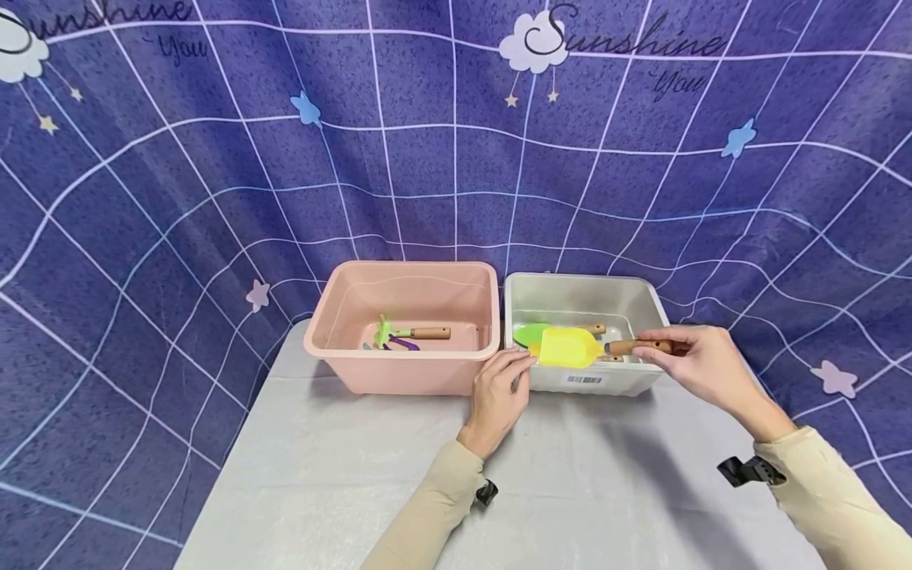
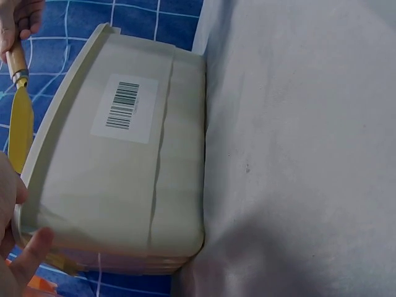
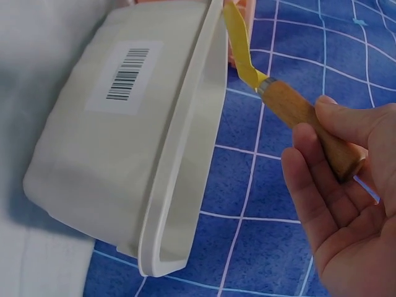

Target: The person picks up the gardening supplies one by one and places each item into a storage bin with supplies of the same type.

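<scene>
My right hand (image 1: pixel 701 368) holds a small yellow hand shovel (image 1: pixel 570 348) by its wooden handle (image 3: pixel 297 111), thumb on one side and fingers on the other. The shovel's flat blade lies level over the front rim of the white bin (image 1: pixel 648 317) and points left. At that bin's front left corner, my left hand (image 1: pixel 499 396) grips the rim, its thumb against the outer wall. The blade's tip is close to the left fingertips. Inside the white bin, a green tool (image 1: pixel 530 333) and other wooden handles are partly hidden under the blade.
A pink bin (image 1: pixel 406 376) stands left of the white one. In it lie a green hand rake (image 1: pixel 388 328) with a wooden handle and a purple piece (image 1: pixel 404 343). Both bins stand on a grey-covered table (image 1: pixel 342 459) against a blue gridded curtain (image 1: pixel 427 158).
</scene>
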The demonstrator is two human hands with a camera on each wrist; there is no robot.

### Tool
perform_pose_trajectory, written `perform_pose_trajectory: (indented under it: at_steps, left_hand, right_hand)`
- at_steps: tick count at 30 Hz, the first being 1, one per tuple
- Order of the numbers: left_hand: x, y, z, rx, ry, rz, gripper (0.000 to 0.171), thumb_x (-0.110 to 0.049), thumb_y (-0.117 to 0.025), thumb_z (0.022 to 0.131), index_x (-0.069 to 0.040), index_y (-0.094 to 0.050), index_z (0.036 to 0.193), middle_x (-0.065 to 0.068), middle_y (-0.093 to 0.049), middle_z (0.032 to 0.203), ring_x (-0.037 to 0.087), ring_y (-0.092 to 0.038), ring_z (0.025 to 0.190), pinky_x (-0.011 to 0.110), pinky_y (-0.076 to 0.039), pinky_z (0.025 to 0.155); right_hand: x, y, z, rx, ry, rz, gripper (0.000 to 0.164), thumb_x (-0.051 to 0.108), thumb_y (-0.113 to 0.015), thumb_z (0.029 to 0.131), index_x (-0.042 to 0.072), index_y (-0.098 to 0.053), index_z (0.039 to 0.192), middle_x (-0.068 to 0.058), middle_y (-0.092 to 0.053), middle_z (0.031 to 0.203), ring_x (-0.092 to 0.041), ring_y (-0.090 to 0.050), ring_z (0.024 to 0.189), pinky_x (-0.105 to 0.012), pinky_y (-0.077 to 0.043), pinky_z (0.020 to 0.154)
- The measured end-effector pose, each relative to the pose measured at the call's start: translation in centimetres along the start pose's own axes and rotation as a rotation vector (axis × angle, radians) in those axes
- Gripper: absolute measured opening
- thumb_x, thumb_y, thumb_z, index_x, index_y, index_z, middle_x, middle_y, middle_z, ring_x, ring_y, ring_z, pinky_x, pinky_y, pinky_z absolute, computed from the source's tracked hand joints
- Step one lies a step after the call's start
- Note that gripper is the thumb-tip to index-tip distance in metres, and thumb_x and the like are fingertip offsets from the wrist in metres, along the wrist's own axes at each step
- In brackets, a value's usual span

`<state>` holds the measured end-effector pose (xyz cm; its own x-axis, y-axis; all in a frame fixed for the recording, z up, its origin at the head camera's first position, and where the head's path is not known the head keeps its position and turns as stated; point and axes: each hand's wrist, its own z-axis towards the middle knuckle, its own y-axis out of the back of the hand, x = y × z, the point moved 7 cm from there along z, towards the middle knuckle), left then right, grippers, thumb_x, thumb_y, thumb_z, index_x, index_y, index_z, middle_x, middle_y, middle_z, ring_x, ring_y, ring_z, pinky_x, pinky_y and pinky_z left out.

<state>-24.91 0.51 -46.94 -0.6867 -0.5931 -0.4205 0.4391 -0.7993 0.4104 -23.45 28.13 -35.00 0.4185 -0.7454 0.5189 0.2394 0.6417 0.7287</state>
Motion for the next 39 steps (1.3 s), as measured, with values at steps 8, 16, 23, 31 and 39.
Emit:
perform_pose_trajectory:
  at_steps: [8, 16, 23, 31, 39]
  left_hand:
    - [0.0, -0.1, 0.0, 0.005, 0.002, 0.003, 0.018, -0.006, -0.075, 0.095, -0.013, -0.085, 0.108, 0.003, -0.081, 0.111, 0.022, -0.074, 0.116, 0.03, -0.054, 0.109]
    - [-0.1, -0.2, 0.0, 0.022, 0.015, 0.008, 0.018, -0.006, -0.075, 0.095, -0.013, -0.085, 0.109, 0.002, -0.081, 0.112, 0.023, -0.074, 0.117, 0.031, -0.055, 0.109]
    - [-0.2, -0.1, 0.0, 0.0, -0.006, 0.002, 0.018, -0.004, -0.076, 0.094, -0.012, -0.085, 0.108, 0.004, -0.081, 0.11, 0.023, -0.075, 0.114, 0.03, -0.055, 0.107]
    - [0.0, -0.1, 0.0, -0.023, -0.003, -0.006, 0.018, -0.006, -0.076, 0.094, -0.013, -0.085, 0.107, 0.002, -0.081, 0.11, 0.021, -0.075, 0.114, 0.03, -0.056, 0.105]
    - [0.1, -0.1, -0.1, -0.021, -0.009, -0.01, 0.018, -0.005, -0.076, 0.094, -0.013, -0.085, 0.108, 0.003, -0.081, 0.11, 0.022, -0.075, 0.114, 0.03, -0.056, 0.106]
  right_hand:
    - [-0.3, 0.0, 0.3, 0.003, -0.007, -0.001, 0.02, 0.014, -0.091, 0.084, 0.008, -0.085, 0.102, 0.002, -0.073, 0.071, 0.005, -0.052, 0.055, -0.016, -0.041, 0.047]
    - [-0.6, 0.1, 0.8, -0.013, 0.016, -0.017, 0.021, 0.012, -0.092, 0.081, 0.008, -0.086, 0.101, 0.001, -0.074, 0.071, 0.007, -0.05, 0.056, -0.013, -0.039, 0.047]
    - [-0.6, -0.1, 1.3, 0.023, 0.017, -0.039, 0.02, 0.017, -0.091, 0.084, 0.009, -0.086, 0.102, 0.003, -0.074, 0.07, 0.006, -0.051, 0.056, -0.014, -0.039, 0.048]
    - [-0.3, 0.0, 2.1, 0.04, 0.038, -0.055, 0.021, 0.018, -0.091, 0.084, 0.009, -0.086, 0.102, 0.004, -0.076, 0.072, 0.006, -0.052, 0.056, -0.014, -0.04, 0.049]
    - [-0.7, -0.4, 2.8, 0.085, 0.007, -0.055, 0.024, 0.024, -0.091, 0.085, 0.01, -0.086, 0.104, 0.005, -0.075, 0.071, 0.004, -0.053, 0.058, -0.014, -0.041, 0.051]
